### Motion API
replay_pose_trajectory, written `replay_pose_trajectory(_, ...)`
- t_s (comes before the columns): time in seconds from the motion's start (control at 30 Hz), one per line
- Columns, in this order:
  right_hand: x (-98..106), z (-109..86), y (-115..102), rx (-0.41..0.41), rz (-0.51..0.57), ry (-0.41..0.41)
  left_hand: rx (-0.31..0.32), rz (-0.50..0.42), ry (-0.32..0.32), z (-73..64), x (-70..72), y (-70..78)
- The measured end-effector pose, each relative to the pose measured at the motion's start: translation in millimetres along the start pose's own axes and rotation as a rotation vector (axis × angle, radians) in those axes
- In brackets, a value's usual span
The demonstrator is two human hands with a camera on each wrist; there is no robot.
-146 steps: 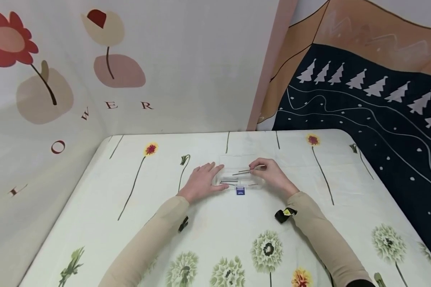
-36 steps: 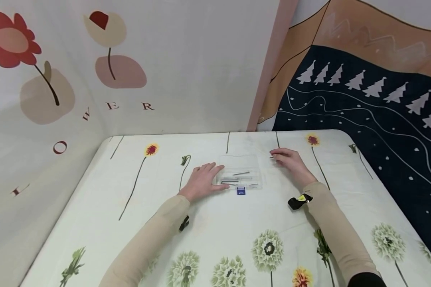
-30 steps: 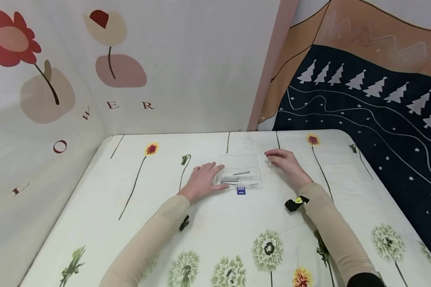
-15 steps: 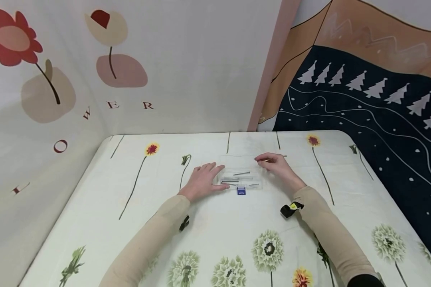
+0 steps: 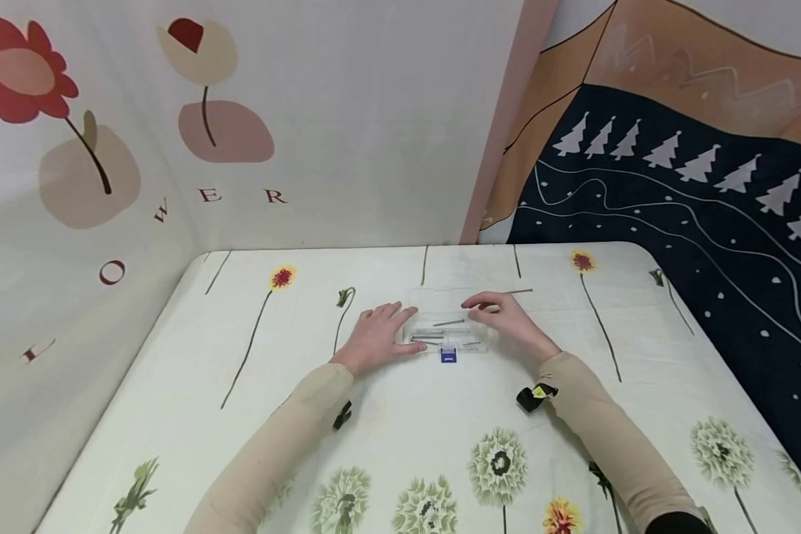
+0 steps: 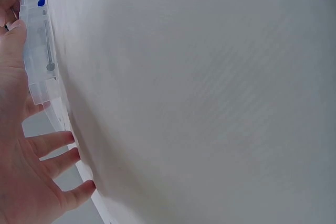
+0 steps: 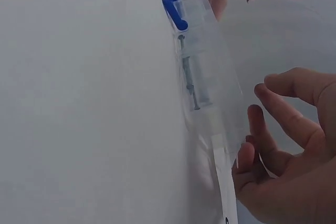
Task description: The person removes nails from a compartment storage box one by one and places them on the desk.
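A clear plastic box (image 5: 440, 300) with a blue latch (image 5: 448, 356) sits on the table, several thin metal nails in its compartments. My left hand (image 5: 376, 334) rests with spread fingers at the box's left side, its thumb along the near edge. My right hand (image 5: 503, 317) hovers over the box's right side, fingers bent loosely and nothing visible between them. Close to its fingertips, one nail (image 5: 449, 322) lies in the middle compartment. Another nail (image 5: 522, 291) lies on the tablecloth beyond the right hand. In the right wrist view nails (image 7: 188, 72) show through the box wall.
A white flower-print cloth (image 5: 400, 445) covers the table. Behind it hangs a pale printed curtain (image 5: 360, 148), with a dark tree-patterned cloth (image 5: 641, 193) at the right. Black straps (image 5: 536, 397) sit on both wrists.
My right hand pinched a nail over the box, carried it right and let it go on the tablecloth. It has since moved back left over the box. The left hand has stayed put.
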State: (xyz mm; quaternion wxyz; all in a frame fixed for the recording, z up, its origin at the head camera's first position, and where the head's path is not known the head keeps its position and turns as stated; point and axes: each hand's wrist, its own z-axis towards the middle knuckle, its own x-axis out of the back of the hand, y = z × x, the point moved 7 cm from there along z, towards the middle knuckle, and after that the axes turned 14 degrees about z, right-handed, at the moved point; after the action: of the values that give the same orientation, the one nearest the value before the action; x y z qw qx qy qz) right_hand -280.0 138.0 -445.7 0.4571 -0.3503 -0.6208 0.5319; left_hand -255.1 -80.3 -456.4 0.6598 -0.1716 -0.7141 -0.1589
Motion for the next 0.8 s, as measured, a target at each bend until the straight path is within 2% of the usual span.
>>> replay_pose_trajectory(0.1, -5, -1.6, 0, 0.013, -0.032, -0.044, 0.005, -0.003, -0.011, 0.3, -1.6, -0.4)
replay_pose_trajectory(0.2, -15, -8.4, -18, 0.039, -0.073, -0.117, 0.007, -0.007, -0.014, -0.1, -2.1, -0.5)
replay_pose_trajectory(0.33, -21, -9.1, -22, 0.072, -0.114, -0.177, 0.003, -0.014, -0.008, -0.7, -1.9, -0.5)
replay_pose_trajectory(0.43, -19, -3.7, -6, 0.077, -0.131, -0.192, -0.001, -0.01, -0.001, -0.5, -2.0, -0.8)
replay_pose_trajectory(0.67, -20, -7.4, 1, 0.013, -0.198, -0.202, -0.004, -0.006, -0.008, 0.4, -2.8, -1.0)
replay_pose_trajectory(0.8, -22, -7.5, 4, 0.014, -0.248, -0.221, -0.001, -0.003, -0.013, 1.0, -3.1, -1.1)
